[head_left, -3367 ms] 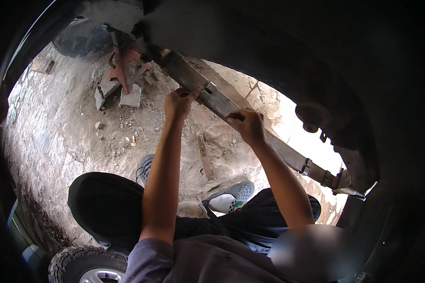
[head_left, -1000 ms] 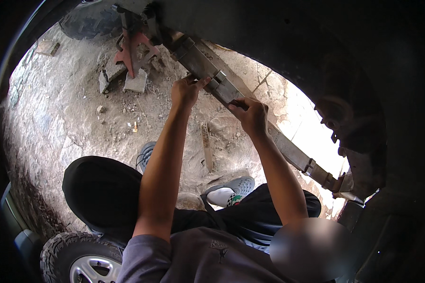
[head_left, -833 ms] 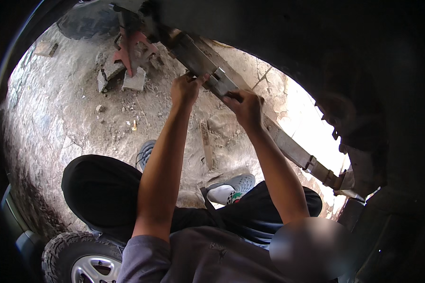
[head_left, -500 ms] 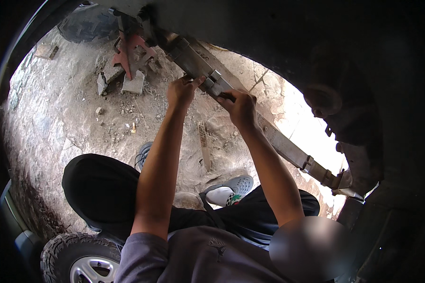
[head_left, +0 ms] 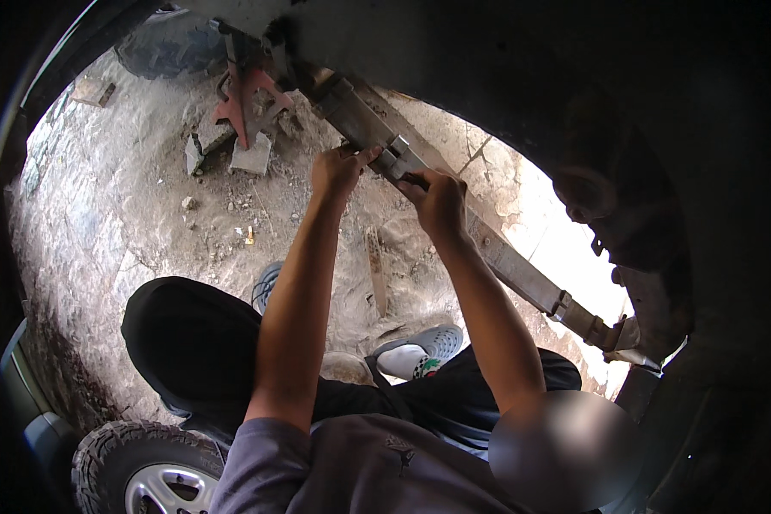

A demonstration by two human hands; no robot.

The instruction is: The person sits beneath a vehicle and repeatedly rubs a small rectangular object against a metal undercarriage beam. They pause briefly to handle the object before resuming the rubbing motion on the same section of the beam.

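A long grey leaf spring runs slantwise under the dark vehicle body, from upper middle to lower right. A small shiny metal clip sits on it between my two hands. My left hand grips the near edge of the spring just left of the clip, its thumb stretched along the metal and its other fingers curled beneath. Just right of the clip, my right hand is closed on the same edge, with bent fingers against the metal. The fingertips of both hands are partly hidden.
A red jack stand stands among broken concrete blocks at upper left, near a dark tyre. On the dirt ground lies a flat rusty metal strip. A wheel is at lower left. Dark bodywork hangs overhead.
The whole view has shifted slightly, with the ground and jack stand now a little further right and lower. Both hands keep their places on the leaf spring beside the clip.
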